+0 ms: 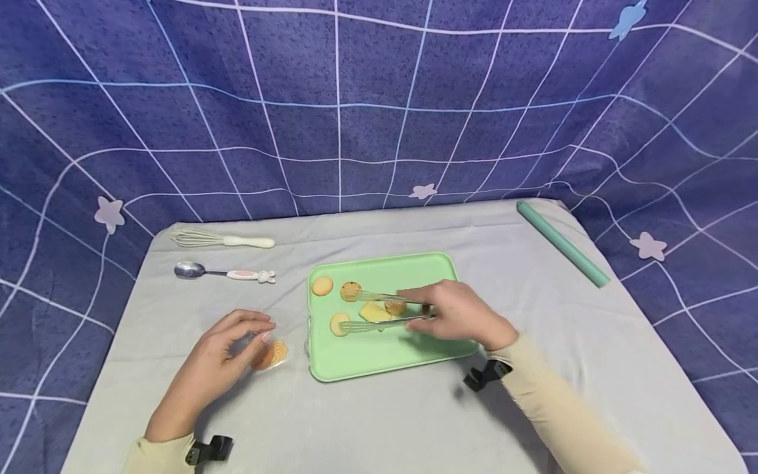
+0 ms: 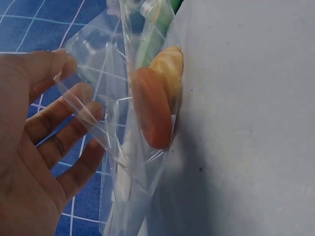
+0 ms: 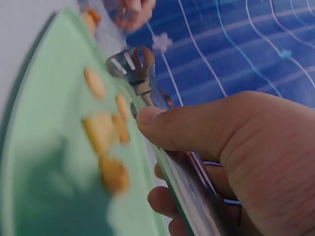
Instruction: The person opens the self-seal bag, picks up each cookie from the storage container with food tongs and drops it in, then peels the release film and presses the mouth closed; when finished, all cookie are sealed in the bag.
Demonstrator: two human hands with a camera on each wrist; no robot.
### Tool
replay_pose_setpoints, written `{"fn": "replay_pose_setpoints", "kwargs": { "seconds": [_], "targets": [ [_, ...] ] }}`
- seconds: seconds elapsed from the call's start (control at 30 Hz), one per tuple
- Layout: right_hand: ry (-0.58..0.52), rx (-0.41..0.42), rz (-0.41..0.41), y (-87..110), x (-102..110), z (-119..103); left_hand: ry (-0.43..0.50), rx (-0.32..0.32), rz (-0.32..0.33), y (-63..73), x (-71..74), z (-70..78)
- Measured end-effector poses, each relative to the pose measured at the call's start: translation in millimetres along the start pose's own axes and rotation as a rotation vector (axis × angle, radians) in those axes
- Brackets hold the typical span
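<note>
My right hand (image 1: 458,313) grips metal tongs (image 3: 135,73) with slotted ends, seen in the head and right wrist views. The tongs' arms are spread over the green tray (image 1: 391,365). On that tray lie several biscuits (image 1: 322,286) and a yellow piece (image 1: 374,312) that looks like pastry or cheese. At the left, my left hand (image 1: 216,352) pinches the edge of a clear plastic bag (image 2: 110,113) with thumb and fingers. Inside the bag are a brown-orange piece (image 2: 152,108) and a ridged golden biscuit (image 2: 169,71), touching each other.
A white whisk (image 1: 225,239) and a spoon with a rabbit handle (image 1: 227,272) lie at the back left. A green rod (image 1: 562,243) lies at the back right. Pale cloth (image 1: 391,428) covers the table, and a blue gridded curtain (image 1: 379,131) hangs behind.
</note>
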State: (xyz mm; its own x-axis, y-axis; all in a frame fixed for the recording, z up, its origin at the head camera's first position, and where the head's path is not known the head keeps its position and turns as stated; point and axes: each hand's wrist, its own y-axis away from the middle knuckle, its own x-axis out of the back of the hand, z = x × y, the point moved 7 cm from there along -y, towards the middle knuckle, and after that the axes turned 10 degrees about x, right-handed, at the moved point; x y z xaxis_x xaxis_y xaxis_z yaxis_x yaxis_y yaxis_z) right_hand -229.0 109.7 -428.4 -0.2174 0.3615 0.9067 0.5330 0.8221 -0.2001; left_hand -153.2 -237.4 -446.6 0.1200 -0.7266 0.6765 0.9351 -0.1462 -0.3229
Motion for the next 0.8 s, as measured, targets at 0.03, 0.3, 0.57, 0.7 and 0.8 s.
{"fn": "replay_pose_setpoints", "kwargs": {
  "seconds": [0.03, 0.3, 0.57, 0.7, 0.8],
  "targets": [
    [0.004, -0.021, 0.007, 9.2, 3.4, 5.0, 0.0, 0.0, -0.002, -0.3, -0.3, 0.1],
    [-0.006, -0.161, 0.074, 59.7, 19.1, 35.9, -0.004, -0.001, -0.014, -1.1, -2.6, -0.8],
    [0.001, -0.214, 0.092, 77.2, 17.2, 49.6, -0.002, -0.002, -0.025, -3.0, -7.5, -0.8],
    [0.018, -0.217, 0.118, 82.1, 19.2, 54.1, 0.001, -0.003, -0.026, -3.6, -8.1, -0.3],
    [0.028, -0.224, 0.133, 85.5, 21.3, 58.1, 0.002, -0.003, -0.028, -4.0, -8.5, -0.4]
  ]
}}
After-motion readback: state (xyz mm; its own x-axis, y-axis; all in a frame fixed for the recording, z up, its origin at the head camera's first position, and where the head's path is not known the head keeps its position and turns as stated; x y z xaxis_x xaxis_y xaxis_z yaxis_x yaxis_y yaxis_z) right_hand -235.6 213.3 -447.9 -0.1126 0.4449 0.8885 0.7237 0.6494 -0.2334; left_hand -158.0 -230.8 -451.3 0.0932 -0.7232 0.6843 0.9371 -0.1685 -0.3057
